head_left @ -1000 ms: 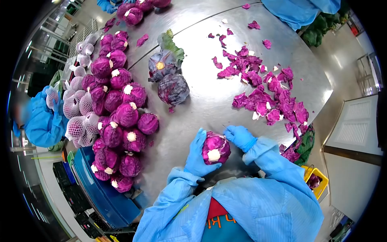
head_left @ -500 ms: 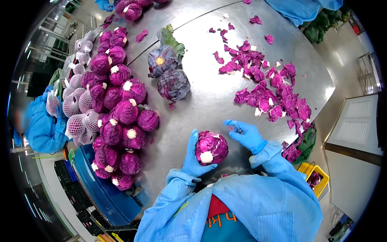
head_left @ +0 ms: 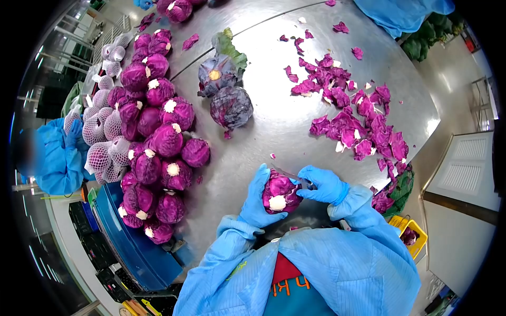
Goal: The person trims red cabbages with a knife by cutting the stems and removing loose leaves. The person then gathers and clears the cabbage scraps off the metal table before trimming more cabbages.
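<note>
A trimmed red cabbage (head_left: 276, 203) sits in the grip of my left hand (head_left: 255, 204), its pale cut stem facing me. My gloved fingers wrap its left side and underside. My right hand (head_left: 326, 185) is closed around the dark handle of a knife (head_left: 289, 174), whose thin curved blade lies against the cabbage's upper right side. A small purple scrap (head_left: 272, 156) lies on the metal just beyond the cabbage. Farther off rest two dull, untrimmed cabbages (head_left: 231, 108), one with a green outer leaf.
Trimmed red cabbages (head_left: 167, 138) are heaped along the left, beside net-wrapped ones (head_left: 99, 155). Purple leaf scraps (head_left: 342, 126) spread over the steel table (head_left: 263, 79) at right. A yellow basket (head_left: 420, 239) stands low right. A co-worker in blue (head_left: 58, 158) is at far left.
My right hand has moved down and left to the cabbage, bringing the knife blade against it. My left hand and the cabbage have shifted slightly right. A small scrap now lies beyond the cabbage.
</note>
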Action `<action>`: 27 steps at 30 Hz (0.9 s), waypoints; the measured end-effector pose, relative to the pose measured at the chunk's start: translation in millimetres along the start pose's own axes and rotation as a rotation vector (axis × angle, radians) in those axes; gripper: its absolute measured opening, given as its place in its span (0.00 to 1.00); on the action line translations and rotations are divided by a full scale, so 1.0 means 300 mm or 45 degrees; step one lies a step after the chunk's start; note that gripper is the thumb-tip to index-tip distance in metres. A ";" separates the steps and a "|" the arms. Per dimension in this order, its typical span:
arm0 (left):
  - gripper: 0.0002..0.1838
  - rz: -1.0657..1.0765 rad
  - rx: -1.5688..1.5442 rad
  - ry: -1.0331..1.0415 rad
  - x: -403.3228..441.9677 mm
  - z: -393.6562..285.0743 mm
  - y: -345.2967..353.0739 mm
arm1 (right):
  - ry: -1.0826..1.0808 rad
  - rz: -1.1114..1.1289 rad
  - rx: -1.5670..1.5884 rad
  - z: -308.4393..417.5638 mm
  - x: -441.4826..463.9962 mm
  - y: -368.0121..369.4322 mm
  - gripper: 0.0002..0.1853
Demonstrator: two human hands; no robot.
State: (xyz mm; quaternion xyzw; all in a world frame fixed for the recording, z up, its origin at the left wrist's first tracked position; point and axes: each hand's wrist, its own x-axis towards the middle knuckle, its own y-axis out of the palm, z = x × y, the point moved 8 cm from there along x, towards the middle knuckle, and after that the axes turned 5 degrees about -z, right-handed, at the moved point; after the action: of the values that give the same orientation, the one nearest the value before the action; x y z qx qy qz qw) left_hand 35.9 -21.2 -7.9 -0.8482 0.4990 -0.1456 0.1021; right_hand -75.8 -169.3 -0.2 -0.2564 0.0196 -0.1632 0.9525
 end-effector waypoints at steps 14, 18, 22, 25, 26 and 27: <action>0.60 0.062 0.202 0.044 0.069 -0.111 0.028 | 0.255 0.315 0.159 -0.048 -0.095 -0.013 0.14; 0.63 -0.013 0.054 -0.179 0.063 -0.049 0.027 | 0.278 0.390 0.152 -0.045 -0.152 -0.040 0.13; 0.68 -0.128 -0.379 -0.425 0.037 0.039 0.021 | 0.411 0.348 0.467 -0.087 -0.279 -0.135 0.11; 0.69 -0.050 -0.116 -0.280 0.032 0.044 0.027 | 0.696 -0.386 0.130 -0.278 -0.362 -0.278 0.12; 0.69 -0.061 -0.212 -0.321 0.028 0.049 0.027 | 0.675 -0.681 -0.207 -0.283 -0.381 -0.344 0.15; 0.69 -0.067 -0.308 -0.361 0.024 0.055 0.030 | 0.687 -0.746 -0.154 -0.293 -0.379 -0.336 0.17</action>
State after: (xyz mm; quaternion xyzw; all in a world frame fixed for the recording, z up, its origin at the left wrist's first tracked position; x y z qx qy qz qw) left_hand 37.7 -31.4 -25.1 -0.8791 0.4711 0.0340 0.0648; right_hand -224.3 -257.4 -31.8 -0.2547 0.2047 -0.4880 0.8094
